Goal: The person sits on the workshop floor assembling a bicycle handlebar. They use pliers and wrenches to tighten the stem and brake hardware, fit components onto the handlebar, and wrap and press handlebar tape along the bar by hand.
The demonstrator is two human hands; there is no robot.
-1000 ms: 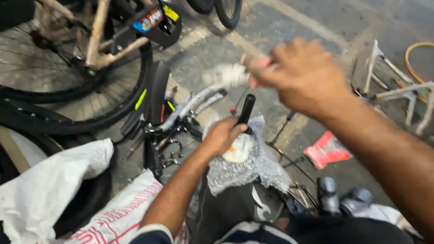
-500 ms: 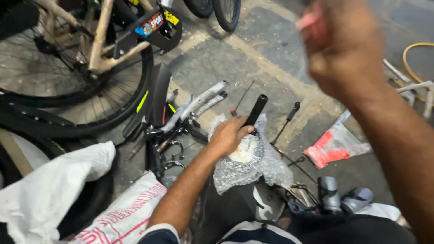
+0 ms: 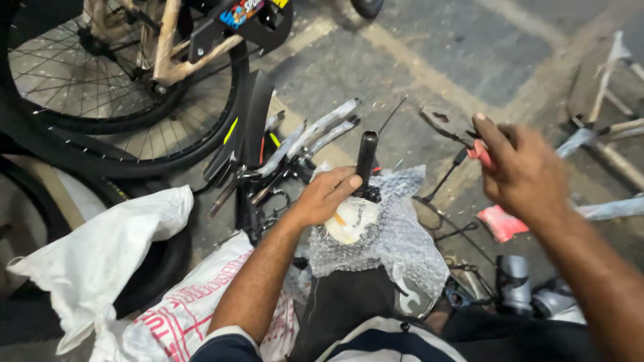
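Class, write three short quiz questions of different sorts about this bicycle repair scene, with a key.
1. True or false: the left hand grips the black handlebar grip.
2. What does the right hand hold: A pliers, B hammer, C pump?
3. Fill in: the part under the left hand is wrapped in ____ wrap.

Key: 1 true; 2 A; 3 bubble.

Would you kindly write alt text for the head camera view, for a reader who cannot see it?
Seen from above, a person's left hand grips a black tube rising from a bubble-wrapped part, while the right hand holds red-handled pliers above concrete floor. A bicycle wheel and white sacks lie at left.
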